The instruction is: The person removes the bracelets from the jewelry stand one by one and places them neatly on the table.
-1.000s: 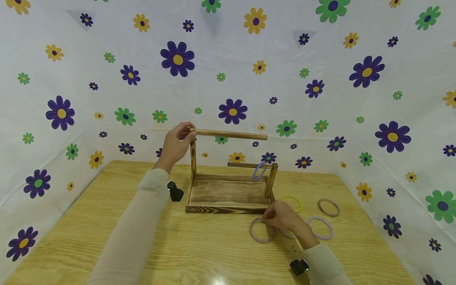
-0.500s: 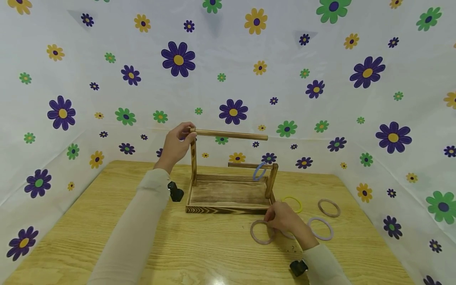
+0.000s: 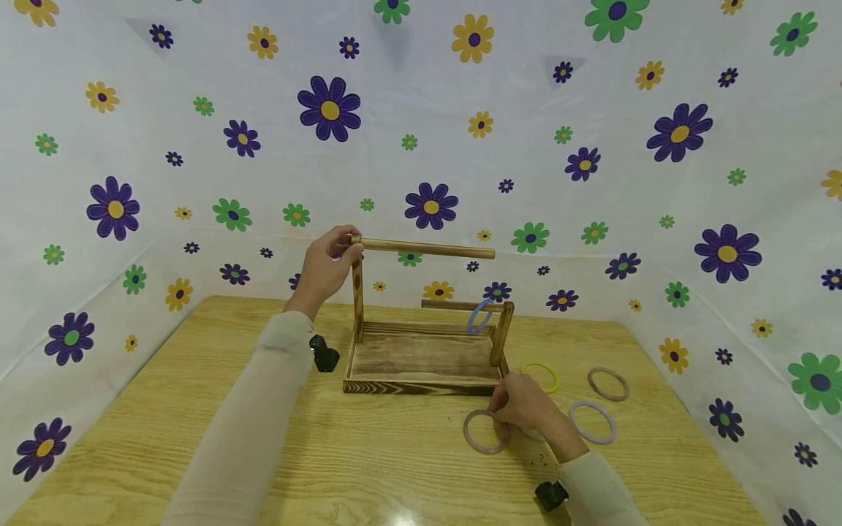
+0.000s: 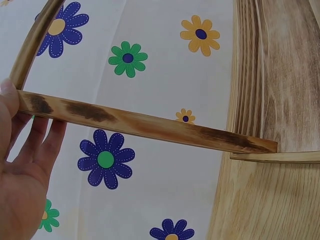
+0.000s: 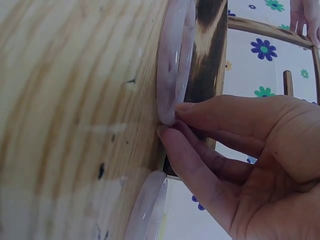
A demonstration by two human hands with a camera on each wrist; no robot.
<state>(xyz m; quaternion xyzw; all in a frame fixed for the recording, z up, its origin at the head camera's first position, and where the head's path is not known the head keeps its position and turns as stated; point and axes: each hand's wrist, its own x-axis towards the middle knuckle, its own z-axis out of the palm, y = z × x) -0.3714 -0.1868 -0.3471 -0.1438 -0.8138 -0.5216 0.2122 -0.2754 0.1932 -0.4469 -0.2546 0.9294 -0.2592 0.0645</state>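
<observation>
A wooden bangle stand (image 3: 421, 389) has a tray base and two posts, each with a bar. My left hand (image 3: 325, 267) grips the top of the tall left post (image 3: 358, 299), where the upper bar (image 3: 427, 249) joins it; the left wrist view shows the thumb and fingers around that corner (image 4: 30, 102). My right hand (image 3: 526, 403) pinches the edge of a pale pinkish bangle (image 3: 465, 432) between thumb and finger, close to the tabletop in front of the tray. A blue bangle (image 3: 473, 321) hangs on the lower bar (image 3: 447, 305).
Right of the stand lie a yellow bangle (image 3: 555, 378), a brownish bangle (image 3: 626, 387) and a lilac bangle (image 3: 613, 431). Another pale bangle (image 3: 531, 434) is partly hidden under my right hand. A flower-patterned sheet (image 3: 395, 175) surrounds the wooden table (image 3: 368, 467).
The pinched bangle has shifted slightly toward the front of the table and to the right, with my right fingers moving a little along with it. My left hand stays in place on the stand.
</observation>
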